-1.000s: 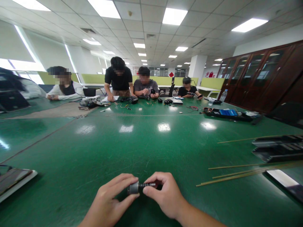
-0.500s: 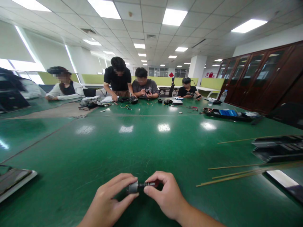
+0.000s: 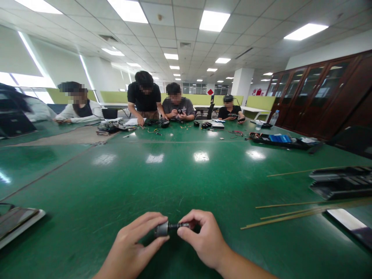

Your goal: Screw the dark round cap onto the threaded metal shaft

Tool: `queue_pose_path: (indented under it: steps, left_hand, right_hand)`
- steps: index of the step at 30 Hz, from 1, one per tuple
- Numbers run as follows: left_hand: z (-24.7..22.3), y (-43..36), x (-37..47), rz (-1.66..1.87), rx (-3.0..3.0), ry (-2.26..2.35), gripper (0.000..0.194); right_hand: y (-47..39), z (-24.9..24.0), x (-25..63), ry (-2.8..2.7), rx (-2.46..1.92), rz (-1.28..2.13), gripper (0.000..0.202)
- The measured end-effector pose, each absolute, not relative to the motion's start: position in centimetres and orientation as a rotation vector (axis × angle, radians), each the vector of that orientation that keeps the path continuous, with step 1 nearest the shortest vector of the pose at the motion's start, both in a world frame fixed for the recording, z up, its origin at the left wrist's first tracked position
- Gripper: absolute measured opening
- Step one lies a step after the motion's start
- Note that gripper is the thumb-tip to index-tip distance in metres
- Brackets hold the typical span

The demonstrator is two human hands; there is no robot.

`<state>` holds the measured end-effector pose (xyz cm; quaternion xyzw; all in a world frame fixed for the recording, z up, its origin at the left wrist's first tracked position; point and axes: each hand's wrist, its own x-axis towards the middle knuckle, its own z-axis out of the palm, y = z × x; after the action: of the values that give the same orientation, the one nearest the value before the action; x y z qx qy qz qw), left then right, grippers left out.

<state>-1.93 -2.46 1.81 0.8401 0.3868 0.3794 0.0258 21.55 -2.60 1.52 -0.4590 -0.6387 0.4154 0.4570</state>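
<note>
My left hand (image 3: 133, 242) is closed, fingers above and thumb below, around a small grey metal cylinder (image 3: 162, 229) that looks like a motor. From its right end a thin dark shaft (image 3: 173, 226) reaches toward my right hand (image 3: 203, 236). Thumb and fingers of that hand pinch a short dark sleeve with light bands (image 3: 183, 224) on the shaft's far end. What lies further inside the right palm is hidden. Both hands hold the piece roughly level, close over the green table (image 3: 151, 178).
At right lie thin wooden sticks (image 3: 279, 219), black slotted parts (image 3: 340, 182) and a phone-like slab (image 3: 348, 226). A flat device (image 3: 19, 224) sits at left. Across the table, several people handle parts near a black tray (image 3: 281, 142) and loose wires.
Both hands keep their hold and have hardly shifted. A reddish bit seen by my right fingers earlier is now mostly out of sight. A co-worker at the far right has lowered a hand slightly.
</note>
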Motion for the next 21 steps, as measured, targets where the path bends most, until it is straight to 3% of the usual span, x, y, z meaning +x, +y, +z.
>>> queue_pose_path:
  steps: [21]
  left_hand:
    - [2.05,-2.32,-1.96,1.189,2.616,1.222,0.032]
  right_hand:
    - [-2.45,1.48,21.61,-1.557,-1.126,0.996,0.01]
